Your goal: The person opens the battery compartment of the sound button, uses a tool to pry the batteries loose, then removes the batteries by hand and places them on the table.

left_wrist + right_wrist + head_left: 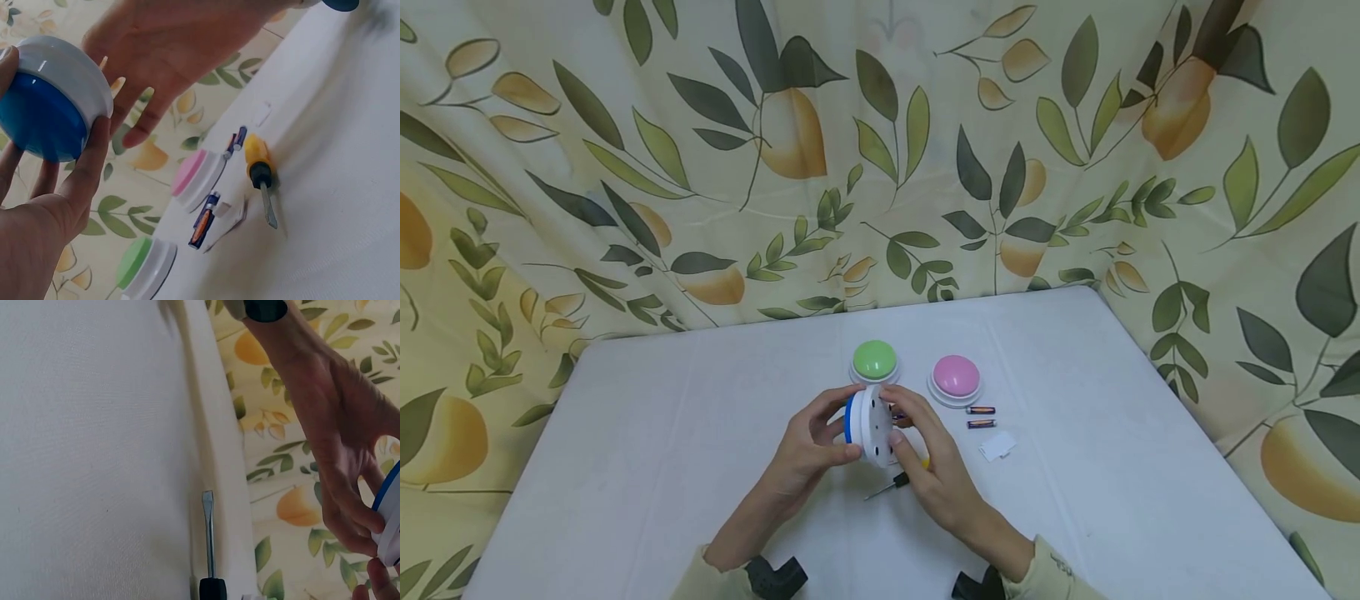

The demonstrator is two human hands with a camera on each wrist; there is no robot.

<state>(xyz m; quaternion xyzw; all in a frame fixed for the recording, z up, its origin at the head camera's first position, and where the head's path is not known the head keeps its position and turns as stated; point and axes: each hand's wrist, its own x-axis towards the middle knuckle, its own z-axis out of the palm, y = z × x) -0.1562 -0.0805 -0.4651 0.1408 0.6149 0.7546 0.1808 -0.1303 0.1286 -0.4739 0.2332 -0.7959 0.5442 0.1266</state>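
Note:
In the head view my left hand (805, 446) grips a round push button (872, 427) by its side, thumb in front and fingers behind. It is tipped on edge, its white base with small dark holes turned to the right. The left wrist view shows its blue dome (44, 119) with left-hand fingers around the rim. My right hand (943, 479) has its index fingertip at the base's upper edge and its thumb against the base's face; its other fingers are loosely spread. Below the hands lies a yellow-and-black screwdriver (259, 162), handle partly hidden by the right hand in the head view.
Behind the hands stand a green push button (875, 360) and a pink push button (957, 377). Two batteries (981, 417) lie beside the pink one, near a small white piece (997, 446). More batteries (203, 222) lie by a thin white piece. A patterned curtain (880, 167) borders the white table (700, 400).

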